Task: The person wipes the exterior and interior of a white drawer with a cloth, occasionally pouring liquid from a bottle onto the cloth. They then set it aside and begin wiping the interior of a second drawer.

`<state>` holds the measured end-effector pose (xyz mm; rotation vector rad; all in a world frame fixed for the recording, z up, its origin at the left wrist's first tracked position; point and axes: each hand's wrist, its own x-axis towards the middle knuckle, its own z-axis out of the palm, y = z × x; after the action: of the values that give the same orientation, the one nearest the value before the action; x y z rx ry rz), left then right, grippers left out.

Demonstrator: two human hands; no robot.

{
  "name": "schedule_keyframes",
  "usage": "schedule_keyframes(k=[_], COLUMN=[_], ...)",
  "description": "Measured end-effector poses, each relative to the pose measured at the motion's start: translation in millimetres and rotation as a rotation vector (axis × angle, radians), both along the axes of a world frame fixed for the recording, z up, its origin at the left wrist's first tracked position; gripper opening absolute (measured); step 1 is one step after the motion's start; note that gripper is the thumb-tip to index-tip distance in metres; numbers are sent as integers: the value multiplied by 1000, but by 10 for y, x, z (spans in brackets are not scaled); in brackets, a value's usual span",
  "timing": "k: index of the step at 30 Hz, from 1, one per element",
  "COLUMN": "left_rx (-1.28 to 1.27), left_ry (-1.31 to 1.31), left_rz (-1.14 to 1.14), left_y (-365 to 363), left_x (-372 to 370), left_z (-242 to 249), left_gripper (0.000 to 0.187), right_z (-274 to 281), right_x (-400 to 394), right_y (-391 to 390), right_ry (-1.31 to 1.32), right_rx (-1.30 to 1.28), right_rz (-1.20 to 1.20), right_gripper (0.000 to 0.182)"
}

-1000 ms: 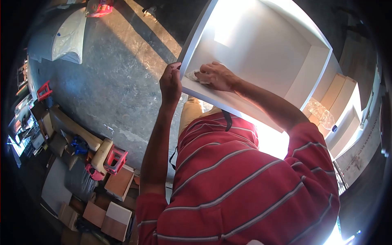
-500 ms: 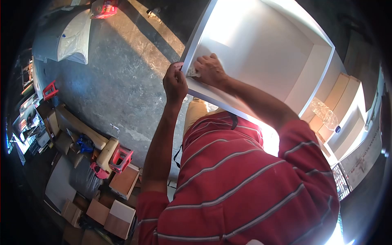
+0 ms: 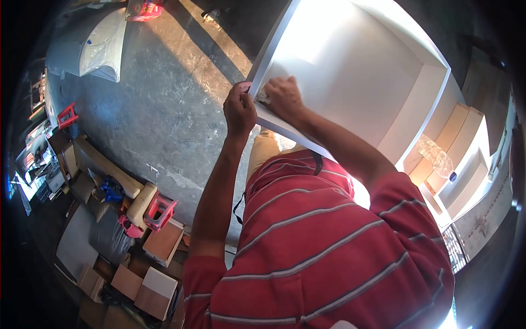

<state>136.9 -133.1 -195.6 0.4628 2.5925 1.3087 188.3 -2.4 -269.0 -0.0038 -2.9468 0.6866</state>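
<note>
A large white open cabinet box [image 3: 350,71] lies in front of me over the concrete floor. My left hand [image 3: 239,112] grips the cabinet's near left edge, fingers curled over the rim close to the corner. My right hand [image 3: 282,96] rests inside the box just beside that edge, pressing a small white cloth [image 3: 263,97] against the inner panel. The two hands nearly touch. My red striped shirt [image 3: 318,247] fills the lower part of the view.
Bare concrete floor [image 3: 164,98] spreads to the left. Wood offcuts and boards [image 3: 159,241], a red tool [image 3: 159,211] and clutter lie at the lower left. A white wrapped bundle [image 3: 93,44] sits top left. A plastic bottle [image 3: 433,153] lies by shelves at the right.
My right hand has slid the cloth left along the inner panel up to the cabinet's edge, next to my left hand. My left hand has kept its grip on the rim.
</note>
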Motion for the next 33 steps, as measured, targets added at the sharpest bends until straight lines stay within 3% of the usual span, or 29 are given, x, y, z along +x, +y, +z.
schedule_keyframes(k=[3, 5, 8, 14, 19, 23, 26, 28, 30, 32, 33], left_rx=[-8, -14, 7, 15, -1, -20, 3, 12, 44, 67, 70], left_ry=[-22, -15, -7, 3, 9, -14, 7, 10, 10, 10, 25], left_rz=[-6, -6, -17, -16, -27, -7, -26, -42, -32, -24, -33], left_y=[7, -4, -20, -12, 1, 34, -8, -11, 7, -19, -22], left_x=[-4, -1, 5, 7, 0, -21, -4, -2, 2, 2, -5], left_z=[19, 16, -12, -44, -10, 17, 3, -6, -16, -43, -61], left_gripper=[28, 28, 28, 27, 27, 27, 27, 27, 27, 26, 26], right_z=[213, 404, 305, 359, 295, 300, 386, 389, 337, 335, 357], right_x=[-93, -193, -89, 262, -76, -53, 151, 236, 272, 289, 363], right_y=[112, 184, 143, 555, 152, 198, 358, 431, 483, 603, 658], right_ry=[-61, -295, -99, -205, -166, -109, -216, -32, -14, 247, 159], right_rx=[-89, -135, -118, -73, -117, -77, -148, -371, -414, -272, -196], right_rz=[26, -4, 11, 154, -5, 38, 48, -14, -70, 210, 335], right_gripper=[24, 29, 32, 35, 35, 37, 38, 41, 45, 53, 56])
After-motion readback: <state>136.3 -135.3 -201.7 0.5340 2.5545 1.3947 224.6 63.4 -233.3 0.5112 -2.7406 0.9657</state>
